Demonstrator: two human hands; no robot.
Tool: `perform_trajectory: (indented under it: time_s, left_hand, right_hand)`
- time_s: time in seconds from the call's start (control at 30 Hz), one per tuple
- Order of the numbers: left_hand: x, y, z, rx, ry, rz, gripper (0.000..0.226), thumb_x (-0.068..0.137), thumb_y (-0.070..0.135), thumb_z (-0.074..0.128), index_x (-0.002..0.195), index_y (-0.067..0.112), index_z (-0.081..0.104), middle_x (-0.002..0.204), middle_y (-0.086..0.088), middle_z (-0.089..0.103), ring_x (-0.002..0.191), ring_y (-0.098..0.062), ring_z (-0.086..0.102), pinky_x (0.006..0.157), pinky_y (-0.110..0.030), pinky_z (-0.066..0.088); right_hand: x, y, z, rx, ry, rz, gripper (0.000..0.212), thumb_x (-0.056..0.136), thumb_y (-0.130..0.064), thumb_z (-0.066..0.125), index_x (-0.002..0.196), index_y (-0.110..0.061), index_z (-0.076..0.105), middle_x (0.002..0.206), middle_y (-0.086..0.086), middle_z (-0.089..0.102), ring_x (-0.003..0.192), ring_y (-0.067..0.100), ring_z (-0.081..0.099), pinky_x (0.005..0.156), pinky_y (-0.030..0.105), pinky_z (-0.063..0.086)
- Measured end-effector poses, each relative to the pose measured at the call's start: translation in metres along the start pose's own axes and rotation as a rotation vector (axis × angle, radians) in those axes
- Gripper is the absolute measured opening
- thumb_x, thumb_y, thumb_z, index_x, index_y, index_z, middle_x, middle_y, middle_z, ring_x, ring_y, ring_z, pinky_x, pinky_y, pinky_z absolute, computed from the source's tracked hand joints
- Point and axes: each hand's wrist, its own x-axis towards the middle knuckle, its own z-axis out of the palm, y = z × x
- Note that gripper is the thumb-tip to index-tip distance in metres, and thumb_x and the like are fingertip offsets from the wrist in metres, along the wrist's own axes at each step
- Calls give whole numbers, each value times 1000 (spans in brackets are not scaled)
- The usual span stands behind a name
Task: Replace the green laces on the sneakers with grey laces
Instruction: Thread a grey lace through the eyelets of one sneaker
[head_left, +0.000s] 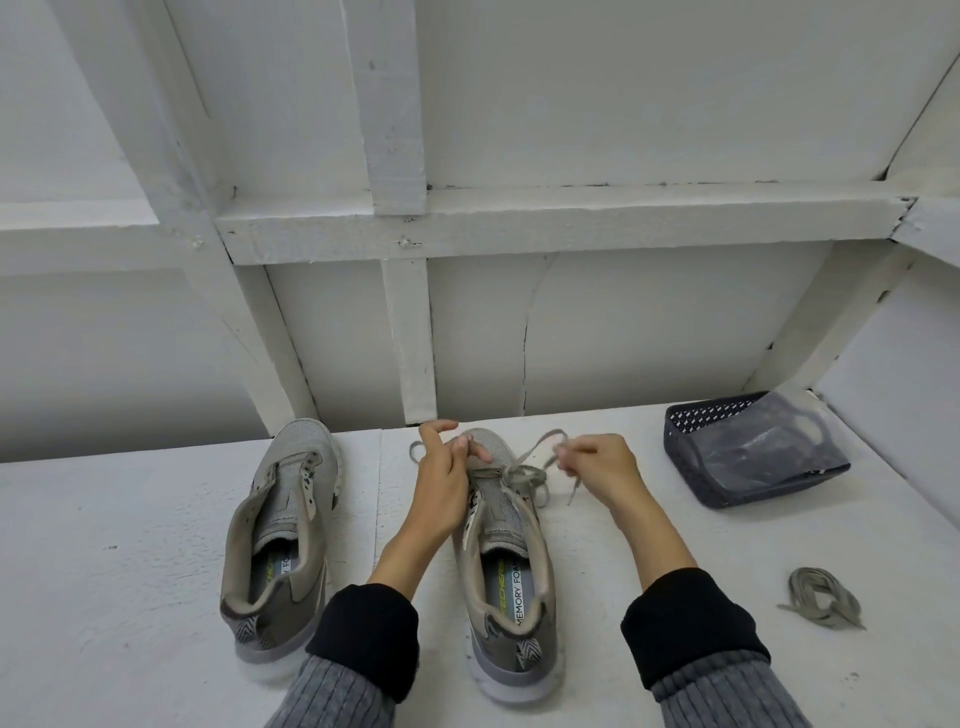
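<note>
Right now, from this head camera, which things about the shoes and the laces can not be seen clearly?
- Right sneaker: the left hand covers its left eyelets, so how far the lace is threaded is hidden.
- Right hand: the lace part in its fingers is too small to follow.
- Basket: a cloudy plastic bag hides the contents.
- Bundled lace: colour is uncertain.

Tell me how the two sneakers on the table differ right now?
The left sneaker has no lace and bare eyelets; the right sneaker has a grey lace through its front eyelets. The left sneaker sits untouched, while the right sneaker is worked on: the left hand and right hand each grip a lace end. Both are grey, upright, toes pointing away.
</note>
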Motion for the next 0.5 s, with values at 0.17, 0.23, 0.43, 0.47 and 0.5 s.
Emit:
perform_trajectory:
  time_s: [0.17, 0.23, 0.43, 0.47, 0.5]
  left_hand:
    - [-2, 1, -5, 110, 43, 12, 16, 104, 20, 40, 92, 19, 50, 94, 4, 61, 76, -11, 51, 70, -24, 43]
    - [0, 0, -8, 125, 80, 31, 15, 101, 22, 48, 91, 23, 58, 98, 2, 59, 91, -16, 54, 82, -31, 45]
    - [-1, 11, -14, 29, 26, -80, 38, 106, 21, 31, 138, 18, 51, 135, 10, 49, 128, -6, 40, 110, -26, 31]
    - [1, 10, -15, -2, 17, -110, 40, 107, 22, 29, 141, 18, 49, 136, 9, 49, 129, -7, 40, 111, -29, 31]
    - [1, 10, -15, -37, 8, -123, 39, 107, 22, 29, 141, 17, 49, 130, 6, 53, 122, -8, 45, 107, -29, 36]
  right_hand:
    - [-9, 0, -3, 50, 113, 40, 14, 89, 0, 58, 98, -9, 62, 89, 13, 69, 63, 15, 59, 53, 23, 44]
    - [-17, -12, -7, 422, -81, 5, 16, 92, 4, 52, 99, -3, 66, 92, 15, 70, 70, 18, 62, 62, 25, 51]
    - [-20, -12, 4, 231, -62, -192, 12, 88, -2, 62, 87, -10, 72, 83, 7, 75, 76, 16, 69, 69, 26, 55]
    - [-21, -11, 7, 154, -7, -225, 11, 88, -7, 65, 82, -12, 72, 78, 6, 74, 69, 13, 66, 64, 23, 51]
    - [-22, -9, 9, 86, 34, -255, 10, 88, -12, 66, 79, -14, 72, 75, 3, 73, 65, 10, 62, 63, 20, 47]
